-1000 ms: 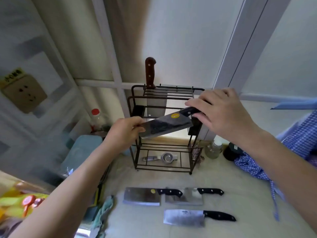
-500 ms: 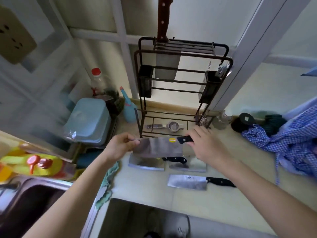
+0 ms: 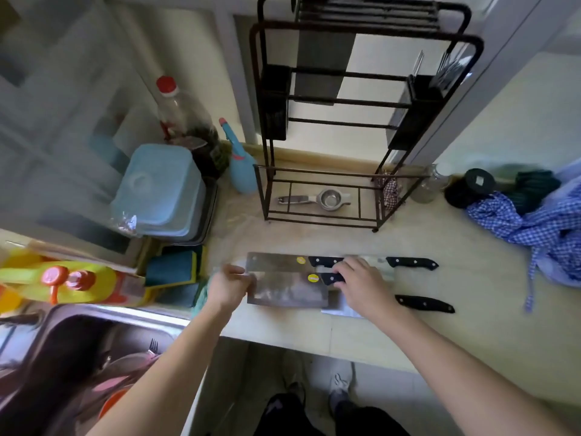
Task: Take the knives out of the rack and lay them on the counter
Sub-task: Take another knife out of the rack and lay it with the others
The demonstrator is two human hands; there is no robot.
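The black wire rack (image 3: 361,99) stands at the back of the counter (image 3: 408,335) with one cleaver blade (image 3: 323,64) still hanging in its top slots. A cleaver with a yellow sticker (image 3: 287,291) lies flat near the counter's front. My left hand (image 3: 228,286) pinches the blade's left end and my right hand (image 3: 361,286) grips its black handle. Three other cleavers lie on the counter: one with a sticker (image 3: 273,262) just behind, one (image 3: 412,263) behind my right hand, and one (image 3: 424,304) at the right, its blade mostly hidden by my hand.
A small strainer (image 3: 327,199) lies on the rack's bottom shelf. A blue lidded box (image 3: 160,190), bottles and sponges stand at the left. The sink (image 3: 94,357) with dishes sits at the lower left. A blue checked cloth (image 3: 534,221) lies at the right.
Both hands carried the stickered cleaver down from in front of the rack to the counter's front, among the other knives. The view tilted downward.
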